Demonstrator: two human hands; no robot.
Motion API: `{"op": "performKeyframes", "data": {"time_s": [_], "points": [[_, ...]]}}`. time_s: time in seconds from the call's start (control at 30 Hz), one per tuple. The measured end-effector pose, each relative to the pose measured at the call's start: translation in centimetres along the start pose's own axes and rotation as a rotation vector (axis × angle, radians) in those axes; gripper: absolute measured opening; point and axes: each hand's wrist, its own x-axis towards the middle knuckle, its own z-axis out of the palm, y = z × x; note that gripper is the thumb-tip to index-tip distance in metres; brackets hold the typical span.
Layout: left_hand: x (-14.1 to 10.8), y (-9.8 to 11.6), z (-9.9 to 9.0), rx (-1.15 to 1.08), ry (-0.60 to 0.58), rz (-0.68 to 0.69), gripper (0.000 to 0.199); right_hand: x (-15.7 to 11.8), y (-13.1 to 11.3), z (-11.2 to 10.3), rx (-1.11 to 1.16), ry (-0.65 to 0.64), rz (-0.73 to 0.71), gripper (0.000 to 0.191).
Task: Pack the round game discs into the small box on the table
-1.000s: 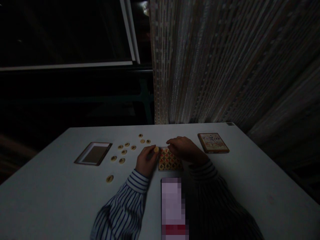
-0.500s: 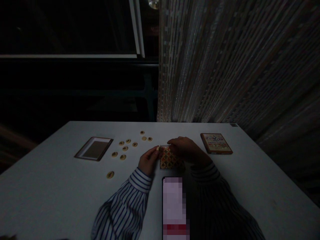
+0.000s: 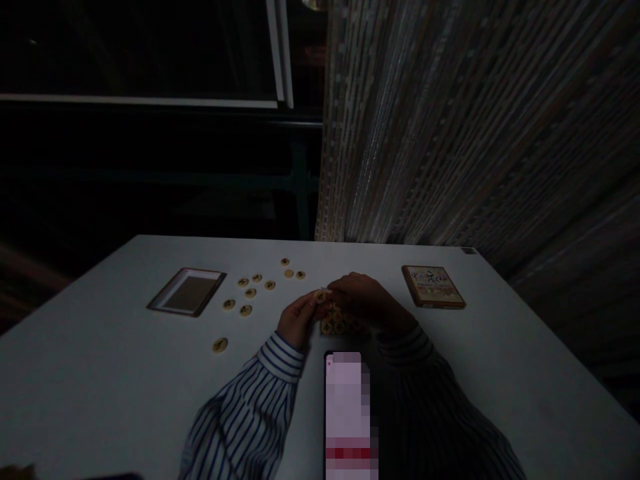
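Observation:
A round wooden Chinese chess piece (image 3: 321, 297) with a dark character is pinched between the thumb and fingers of my left hand (image 3: 296, 319). My right hand (image 3: 364, 298) reaches in from the other side, its curled fingertips meeting or nearly meeting that piece; whether they also grip it is hidden. Beneath both hands lies a small box of Chinese chess pieces (image 3: 339, 327), packed in rows, its far part covered by my right hand. Several loose chess pieces (image 3: 251, 293) are scattered on the white table left of my left hand.
An open, shallow box part (image 3: 161, 309) lies at the left. A flat box with a printed lid (image 3: 434, 287) is at the right. Below the box of pieces rests a phone (image 3: 347, 407) with a lit, blurred screen. Behind the white table (image 3: 125, 393) hangs a string curtain (image 3: 400, 133).
The piece in my left hand now shows its face, above the box. My right hand has shifted slightly left, its fingertips closer to the piece. The loose pieces stay put.

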Motion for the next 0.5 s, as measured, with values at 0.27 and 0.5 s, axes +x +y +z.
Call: {"op": "performKeyframes", "data": {"time_s": [0.27, 0.5], "points": [[0.08, -0.25, -0.04, 0.026, -0.012, 0.027, 0.036, 0.32, -0.29, 0.61, 0.004, 0.012, -0.050, 0.024], [0.08, 0.10, 0.12, 0.101, 0.041, 0.067, 0.047, 0.21, -0.60, 0.59, -0.014, 0.000, -0.084, 0.026]]}}
